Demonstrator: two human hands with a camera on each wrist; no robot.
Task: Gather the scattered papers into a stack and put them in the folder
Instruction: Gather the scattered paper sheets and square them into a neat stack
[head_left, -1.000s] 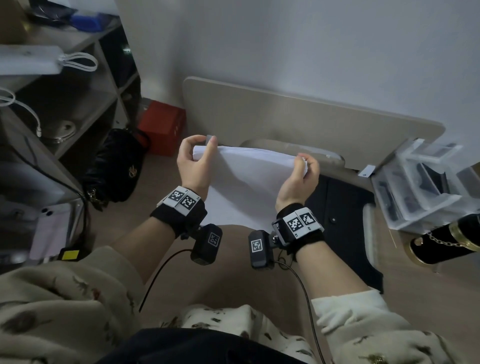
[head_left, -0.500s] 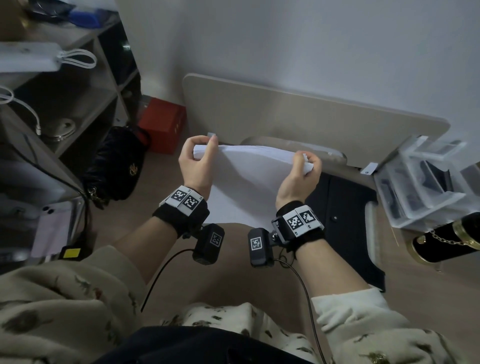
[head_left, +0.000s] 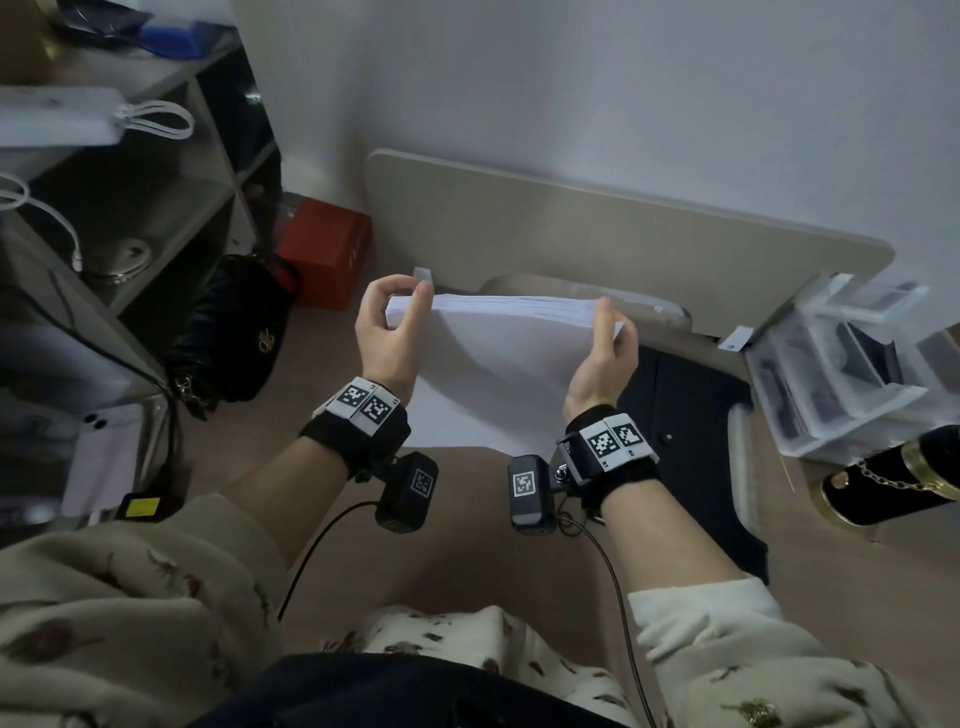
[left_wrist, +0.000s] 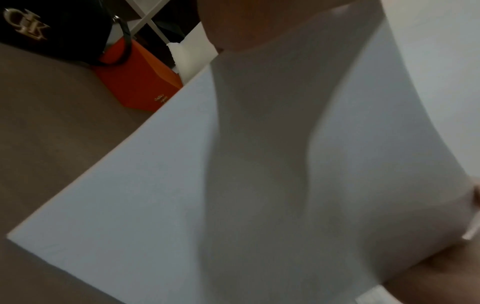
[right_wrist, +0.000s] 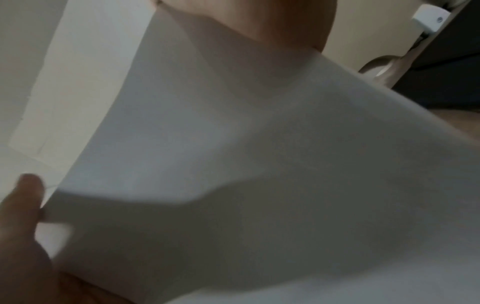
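Note:
A stack of white papers (head_left: 498, 358) stands upright on its lower edge on the brown table (head_left: 467, 540), its top edge level. My left hand (head_left: 397, 325) pinches the top left corner and my right hand (head_left: 605, 338) pinches the top right corner. The same sheets fill the left wrist view (left_wrist: 233, 185) and the right wrist view (right_wrist: 259, 185), both blurred. A black folder (head_left: 691, 431) lies flat on the table just right of the papers, partly behind my right wrist.
A beige board (head_left: 597, 234) leans against the wall behind the papers. Clear plastic boxes (head_left: 852, 364) and a black-and-gold cylinder (head_left: 893, 473) sit at the right. A black handbag (head_left: 234, 332), a red box (head_left: 322, 249) and shelves (head_left: 130, 208) are at the left.
The top edge of the stack has evened out and the papers sit slightly lower and straighter. Both hands keep their hold on the upper corners.

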